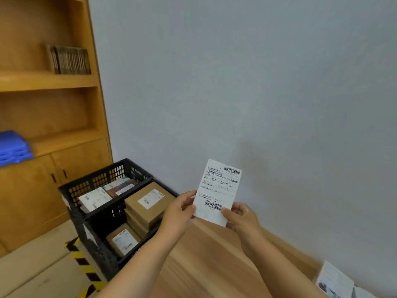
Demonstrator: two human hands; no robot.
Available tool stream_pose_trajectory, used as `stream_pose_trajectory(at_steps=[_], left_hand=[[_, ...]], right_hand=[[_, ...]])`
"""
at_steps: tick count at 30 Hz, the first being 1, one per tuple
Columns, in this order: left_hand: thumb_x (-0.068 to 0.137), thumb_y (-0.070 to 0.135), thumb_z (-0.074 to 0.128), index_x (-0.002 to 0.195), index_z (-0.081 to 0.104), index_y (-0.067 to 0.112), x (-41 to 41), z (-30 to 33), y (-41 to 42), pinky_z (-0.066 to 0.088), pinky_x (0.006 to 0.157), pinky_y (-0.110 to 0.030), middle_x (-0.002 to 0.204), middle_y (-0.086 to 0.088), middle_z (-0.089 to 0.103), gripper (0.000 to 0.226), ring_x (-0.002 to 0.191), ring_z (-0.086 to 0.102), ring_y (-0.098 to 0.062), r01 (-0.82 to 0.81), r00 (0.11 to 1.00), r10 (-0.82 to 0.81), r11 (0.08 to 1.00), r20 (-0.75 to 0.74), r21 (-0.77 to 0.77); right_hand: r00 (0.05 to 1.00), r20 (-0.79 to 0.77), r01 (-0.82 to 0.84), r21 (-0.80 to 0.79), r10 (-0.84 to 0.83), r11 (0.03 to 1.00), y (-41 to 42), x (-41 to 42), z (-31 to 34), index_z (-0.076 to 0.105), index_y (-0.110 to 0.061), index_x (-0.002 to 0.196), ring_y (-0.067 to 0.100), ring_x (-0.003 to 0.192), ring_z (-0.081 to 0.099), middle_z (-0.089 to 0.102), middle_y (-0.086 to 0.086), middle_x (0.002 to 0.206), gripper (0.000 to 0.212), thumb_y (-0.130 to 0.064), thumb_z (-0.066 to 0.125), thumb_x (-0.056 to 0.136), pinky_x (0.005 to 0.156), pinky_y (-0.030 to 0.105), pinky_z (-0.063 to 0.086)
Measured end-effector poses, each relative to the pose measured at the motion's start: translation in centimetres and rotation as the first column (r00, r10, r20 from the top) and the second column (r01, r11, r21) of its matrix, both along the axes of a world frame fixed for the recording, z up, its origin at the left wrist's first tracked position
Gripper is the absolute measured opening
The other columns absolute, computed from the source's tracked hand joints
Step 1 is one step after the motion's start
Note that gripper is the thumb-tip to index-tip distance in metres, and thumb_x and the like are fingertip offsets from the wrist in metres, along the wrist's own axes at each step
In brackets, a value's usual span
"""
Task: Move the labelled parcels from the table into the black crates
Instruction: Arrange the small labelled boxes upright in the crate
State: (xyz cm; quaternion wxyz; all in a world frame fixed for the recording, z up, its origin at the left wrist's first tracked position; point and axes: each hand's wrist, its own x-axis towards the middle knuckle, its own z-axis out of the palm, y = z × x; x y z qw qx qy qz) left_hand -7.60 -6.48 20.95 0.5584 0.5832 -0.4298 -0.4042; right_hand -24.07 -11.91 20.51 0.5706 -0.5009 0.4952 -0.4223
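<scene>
While we look down over the wooden bench (206, 265), both hands hold one white parcel (217, 193) upright above its far edge, the label with its two barcodes turned toward us. Our left hand (179, 211) pinches the lower left edge of the parcel between thumb and curled fingers, and our right hand (240, 216) pinches its lower right corner, thumb pressed just beside the lower barcode; so each grip is closed on the same parcel. Past the left edge of the bench stand two black crates on the floor, touching each other. In the nearer crate (103, 254) lie brown cardboard boxes (146, 203) with white labels, stacked against its far side, and one smaller labelled box (123, 240) lies lower toward its near side. In the farther crate (96, 179) lie flatter white and printed packets (94, 198). Yellow and black striped tape (86, 267) runs along the floor beside the nearer crate. At the right near corner of the bench lies another pale packet (335, 280), cut off by the frame's edge. Behind the crates stands a wooden shelf unit (53, 130).
</scene>
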Motion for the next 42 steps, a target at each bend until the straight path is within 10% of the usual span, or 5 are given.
stream_pose_trajectory(at_steps=[9,20,31,42], left_hand=[[0.092,-0.007,0.043,0.117,0.06,0.03,21.2,-2.6,5.6,0.047,0.065,-0.004,0.101,0.02,0.064,0.047,0.09,0.06,0.009,-0.111,0.994,0.111,0.992,-0.009,0.053],[0.09,-0.004,0.048,0.109,0.066,0.031,39.9,-6.8,9.5,0.051,0.095,-0.036,0.108,0.013,0.068,0.043,0.106,0.061,-0.007,-0.204,0.979,0.203,0.962,0.024,0.18],[0.091,0.0,0.05,0.111,0.065,0.031,51.3,-10.2,7.6,0.052,0.092,-0.035,0.108,0.015,0.067,0.04,0.104,0.059,-0.004,-0.335,0.942,0.329,0.905,0.068,0.26],[0.091,-0.001,0.052,0.09,0.063,0.033,64.7,-10.0,-4.2,0.049,0.064,-0.018,0.093,0.019,0.066,0.035,0.09,0.059,0.001,-0.381,0.924,0.365,0.864,0.11,0.329]], right_hand=[[0.995,-0.008,-0.1,0.106,0.102,0.989,3.1,22.3,-3.9,0.059,-0.006,0.102,0.022,0.09,0.069,0.071,0.007,0.096,0.018,0.0,0.064,0.086,0.074,0.034,0.056],[0.982,0.0,-0.181,0.258,0.187,0.949,7.1,40.8,-6.7,0.059,-0.009,0.107,0.016,0.087,0.071,0.073,0.003,0.095,0.021,-0.004,0.064,0.087,0.064,0.026,0.057],[0.936,-0.027,-0.324,0.319,0.35,0.891,2.2,53.8,-11.0,0.06,-0.009,0.105,0.021,0.093,0.069,0.072,0.004,0.099,0.017,-0.005,0.063,0.089,0.082,0.037,0.057],[0.924,0.083,-0.37,0.444,0.374,0.816,-9.1,68.2,-13.9,0.064,-0.009,0.103,0.018,0.093,0.068,0.072,0.003,0.099,0.014,-0.004,0.059,0.091,0.064,0.024,0.056]])
